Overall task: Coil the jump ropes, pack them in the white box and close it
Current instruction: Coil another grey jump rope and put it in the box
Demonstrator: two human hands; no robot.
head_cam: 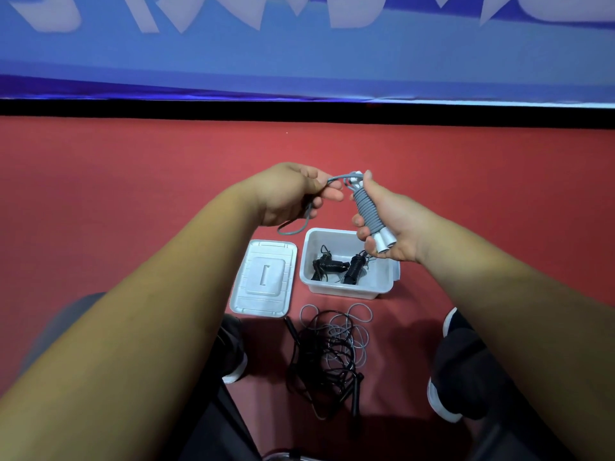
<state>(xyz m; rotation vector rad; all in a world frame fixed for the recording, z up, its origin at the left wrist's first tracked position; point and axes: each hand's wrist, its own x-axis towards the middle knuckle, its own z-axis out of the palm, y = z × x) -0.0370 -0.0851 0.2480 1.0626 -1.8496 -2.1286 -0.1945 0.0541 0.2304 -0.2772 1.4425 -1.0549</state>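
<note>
Grey jump rope (366, 211) held above the open white box (342, 289), both hands busy.
Right hand (396, 224) grips the wound bundle, white handles poking out below; left hand (286, 197) pinches the loose cord end. Box sits on the red floor (133, 194) with two coiled black ropes (336, 266) inside and its lid (263, 277) just beside it — tangled loose ropes (329, 354) lie nearer the feet.

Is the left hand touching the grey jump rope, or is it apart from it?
Touching. The head view shows the left hand pinching the loose end of the grey jump rope, whose coil the right hand grips.
</note>
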